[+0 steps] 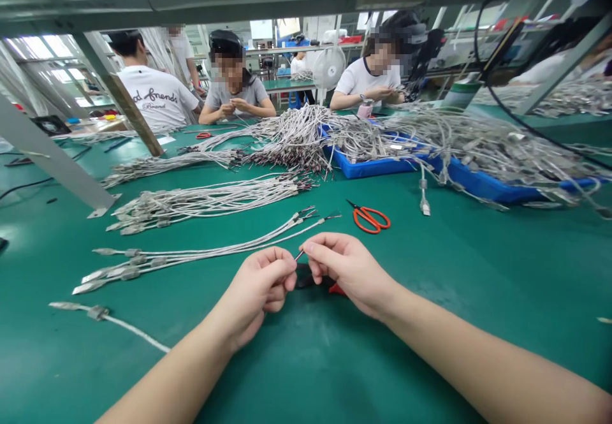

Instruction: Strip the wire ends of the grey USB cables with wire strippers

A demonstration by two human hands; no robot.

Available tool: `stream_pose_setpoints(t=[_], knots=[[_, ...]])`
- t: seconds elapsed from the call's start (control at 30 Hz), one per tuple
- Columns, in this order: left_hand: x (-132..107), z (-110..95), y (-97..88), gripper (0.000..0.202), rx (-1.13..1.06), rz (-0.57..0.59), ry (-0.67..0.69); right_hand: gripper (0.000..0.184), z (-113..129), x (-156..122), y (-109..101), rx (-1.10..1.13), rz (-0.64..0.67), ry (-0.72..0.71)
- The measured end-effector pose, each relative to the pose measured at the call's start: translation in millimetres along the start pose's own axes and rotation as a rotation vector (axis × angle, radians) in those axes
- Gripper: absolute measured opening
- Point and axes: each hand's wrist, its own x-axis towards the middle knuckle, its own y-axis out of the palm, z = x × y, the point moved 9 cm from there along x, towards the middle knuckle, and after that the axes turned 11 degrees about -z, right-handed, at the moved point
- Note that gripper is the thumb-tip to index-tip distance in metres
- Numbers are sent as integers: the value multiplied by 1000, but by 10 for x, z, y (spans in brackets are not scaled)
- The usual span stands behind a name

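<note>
Head view looks down a long green desk (306,373), with both forearms reaching in from the bottom edge and a grey metal strut (57,159) slanting down at far left. The left hand (255,287) and right hand (347,271) are close together near the middle of the picture, fingers curled and fingertips almost meeting. Between them, a thin dark wire (299,255) is pinched at its short visible length, though the fingers hide most of it. Just beneath the hands lies a black tool with a red handle (336,289), mostly hidden, so its exact kind cannot be told. The green surface runs on past the right forearm to the right edge of the picture, with only a small pale scrap (603,320) there. Orange scissors (369,217) lie ahead of the right hand, near but not touching. Ahead of the left hand, a row of grey cables (157,255) stretches across the desk, and a single cable (108,322) lies apart, further left. Farther off, a blue tray (368,168) sits under a heap of tangled cables (291,140). Across the desk, a co-worker's hands (234,106) are held together at the far side, well apart from the person's own.
</note>
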Motion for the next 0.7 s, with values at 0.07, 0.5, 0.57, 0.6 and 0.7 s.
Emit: stream_pose_setpoints(t=[0.07,0.5,0.57,0.6,0.7], knots=[[-6,-5,4,18,14,13,7,25,-2,-3,-4,-1,-8,21],[48,-83,-98,19,111,-163,177,23,-108,-54,71,161,64,165],[42,-88,-102,20,121,-170,179,24,-111,-61,85,175,75,168],[40,-89,-106,20,126,-176,181,25,-114,-65,96,192,88,176],[40,-97,-129,21,149,-199,193,30,-128,-70,110,298,97,231]])
